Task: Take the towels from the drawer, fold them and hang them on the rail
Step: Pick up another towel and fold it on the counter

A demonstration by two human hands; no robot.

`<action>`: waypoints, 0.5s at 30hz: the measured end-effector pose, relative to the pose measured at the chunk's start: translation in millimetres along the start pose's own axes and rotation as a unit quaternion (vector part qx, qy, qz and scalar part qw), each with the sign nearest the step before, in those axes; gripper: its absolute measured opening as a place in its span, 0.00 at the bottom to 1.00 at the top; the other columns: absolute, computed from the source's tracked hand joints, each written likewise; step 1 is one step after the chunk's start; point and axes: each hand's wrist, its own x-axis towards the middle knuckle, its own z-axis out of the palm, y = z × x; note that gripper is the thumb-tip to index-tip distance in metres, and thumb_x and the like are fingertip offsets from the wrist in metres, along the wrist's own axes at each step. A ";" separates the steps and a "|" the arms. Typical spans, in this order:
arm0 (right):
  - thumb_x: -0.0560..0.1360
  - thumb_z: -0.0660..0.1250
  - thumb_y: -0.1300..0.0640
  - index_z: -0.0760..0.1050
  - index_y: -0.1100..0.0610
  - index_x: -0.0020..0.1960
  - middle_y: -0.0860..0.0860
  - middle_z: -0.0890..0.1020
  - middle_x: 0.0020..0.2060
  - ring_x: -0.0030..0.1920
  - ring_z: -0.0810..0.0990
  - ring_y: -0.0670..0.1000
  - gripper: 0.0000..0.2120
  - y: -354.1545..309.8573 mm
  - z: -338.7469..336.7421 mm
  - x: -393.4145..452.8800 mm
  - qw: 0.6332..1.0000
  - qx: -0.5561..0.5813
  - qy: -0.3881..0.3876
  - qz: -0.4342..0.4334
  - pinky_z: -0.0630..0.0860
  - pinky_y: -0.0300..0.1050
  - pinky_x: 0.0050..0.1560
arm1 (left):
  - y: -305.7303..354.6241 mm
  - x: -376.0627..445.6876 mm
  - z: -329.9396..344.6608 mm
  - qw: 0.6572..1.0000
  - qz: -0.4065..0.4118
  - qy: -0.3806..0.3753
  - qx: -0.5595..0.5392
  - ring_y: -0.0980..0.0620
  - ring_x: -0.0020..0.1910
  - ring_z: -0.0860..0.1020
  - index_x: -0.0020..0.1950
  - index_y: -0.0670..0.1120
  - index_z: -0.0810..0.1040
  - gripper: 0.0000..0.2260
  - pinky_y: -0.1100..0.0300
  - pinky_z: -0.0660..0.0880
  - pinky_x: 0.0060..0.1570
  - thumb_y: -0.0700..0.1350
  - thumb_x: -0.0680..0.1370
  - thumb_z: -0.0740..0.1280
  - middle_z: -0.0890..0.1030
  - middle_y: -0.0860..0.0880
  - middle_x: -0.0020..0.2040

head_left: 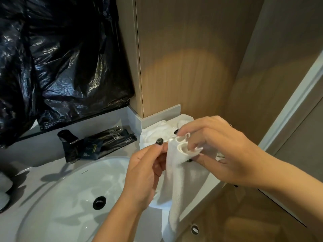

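Grey vanity counter with white basin at 8 o'clock. I note the left hand and right hand both pinching the white towel, which hangs at centre; more towels lie heaped at 12 o'clock of it

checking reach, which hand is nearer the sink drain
Left. The left hand is just right of and above the sink drain; the right hand, also holding the white towel, sits farther right.

The grey vanity counter carried an inset white basin; dark toiletry sachets lay behind it, and crumpled white towels at the far right corner.
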 end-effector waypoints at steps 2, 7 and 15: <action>0.78 0.67 0.52 0.70 0.49 0.60 0.44 0.77 0.60 0.61 0.75 0.46 0.13 -1.6 1.1 -3.4 0.999 0.008 -0.021 0.031 0.72 0.49 0.61 | -3.7 3.9 0.1 0.999 -0.026 0.002 0.022 0.43 0.37 0.68 0.38 0.31 0.78 0.16 0.54 0.68 0.40 0.45 0.67 0.73 0.73 0.42 0.34; 0.74 0.69 0.53 0.67 0.47 0.64 0.39 0.74 0.58 0.56 0.72 0.41 0.21 0.3 0.4 -6.7 0.996 -0.006 -0.027 0.080 0.74 0.47 0.57 | -3.1 10.6 7.7 0.998 -0.006 -0.045 0.037 0.49 0.54 0.83 0.52 0.48 0.87 0.11 0.62 0.78 0.49 0.45 0.71 0.74 0.86 0.45 0.53; 0.71 0.76 0.53 0.77 0.59 0.58 0.50 0.80 0.53 0.52 0.78 0.50 0.19 11.9 -7.6 11.5 0.986 -0.033 0.121 0.110 0.76 0.51 0.50 | 9.8 26.9 21.6 0.987 0.095 -0.120 0.053 0.48 0.56 0.82 0.57 0.50 0.85 0.19 0.60 0.78 0.52 0.53 0.68 0.79 0.85 0.46 0.54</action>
